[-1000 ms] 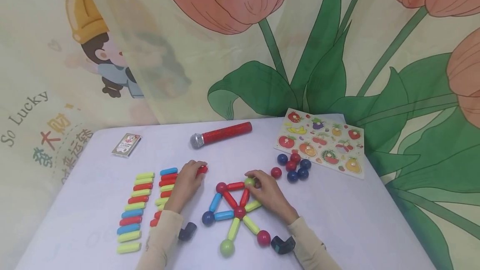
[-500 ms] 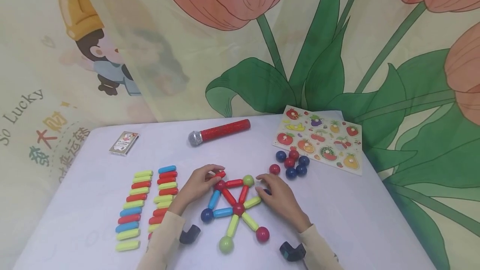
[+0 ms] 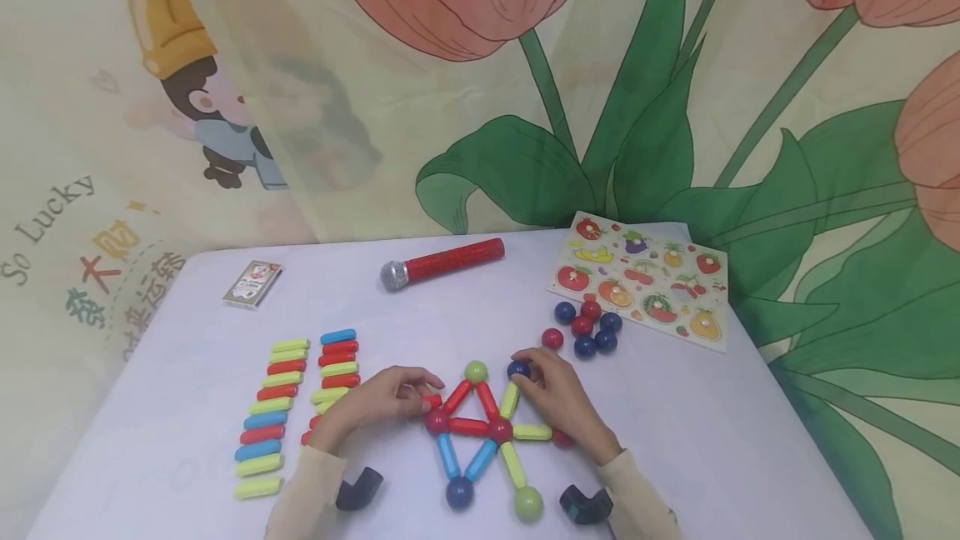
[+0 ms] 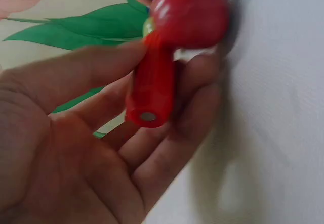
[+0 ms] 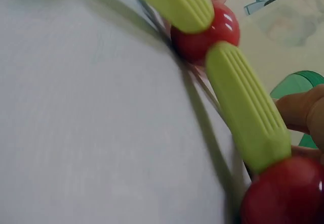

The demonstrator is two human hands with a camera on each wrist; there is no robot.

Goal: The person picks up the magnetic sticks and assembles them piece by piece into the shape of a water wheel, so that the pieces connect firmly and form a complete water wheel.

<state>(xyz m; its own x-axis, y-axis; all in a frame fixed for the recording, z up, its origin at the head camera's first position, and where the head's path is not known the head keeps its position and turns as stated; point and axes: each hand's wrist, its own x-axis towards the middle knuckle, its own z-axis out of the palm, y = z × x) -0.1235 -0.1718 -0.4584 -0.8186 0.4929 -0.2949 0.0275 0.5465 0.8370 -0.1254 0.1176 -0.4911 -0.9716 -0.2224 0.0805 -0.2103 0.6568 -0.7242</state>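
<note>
A tulip-printed cloth (image 3: 495,173) hangs behind a table (image 3: 735,440) with a white cover. Near its front, between the two hands, is a frame of coloured sticks and balls, centred on a red ball (image 3: 500,430). The left hand (image 3: 393,398) pinches a red stick (image 3: 432,400) against the frame's left red ball (image 3: 437,421); the right hand (image 3: 558,394) grips a blue ball (image 3: 518,369) at the tip of a yellow-green stick (image 3: 510,400).

The pieces look light, hard and glossy, so the balls may slip or roll. The joints probably pivot under a sideways push; holding a ball and the middle of a stick seems safest.

Only the left wrist view shows the silver disc (image 4: 148,116), perhaps a magnet, in the red stick's free end. The right wrist view bares a red ball (image 5: 286,193) that the head view half hides behind the right hand.
</note>
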